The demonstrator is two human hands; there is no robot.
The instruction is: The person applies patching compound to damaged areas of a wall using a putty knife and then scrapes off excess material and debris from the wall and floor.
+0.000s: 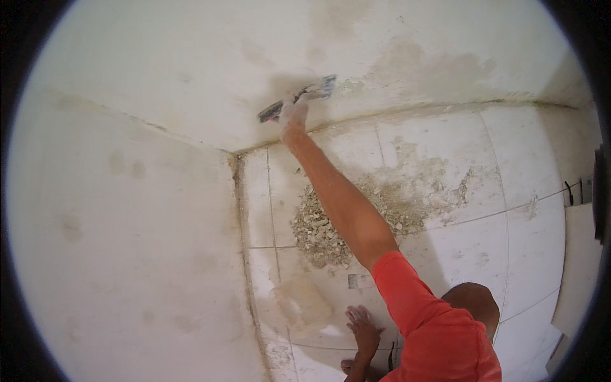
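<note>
My right hand (293,117), dusted with white, is closed around a long, flat plastering trowel (323,87). The blade lies against or very near the stained white wall (210,70), a little above where it meets the floor; the handle is hidden by my fingers. My left hand (364,329) is low in the picture, palm down with its fingers spread and nothing in it. Whether it presses on the floor tiles I cannot tell. Beneath my outstretched right arm lies a heap of broken plaster chips (316,232).
A pale, cloudy yellowish container or bag (302,307) sits left of my left hand. A small flat rectangular piece (361,281) lies above that hand. On the left stands another wall (127,254), meeting the first in a corner. White panels (580,261) stand at the right edge.
</note>
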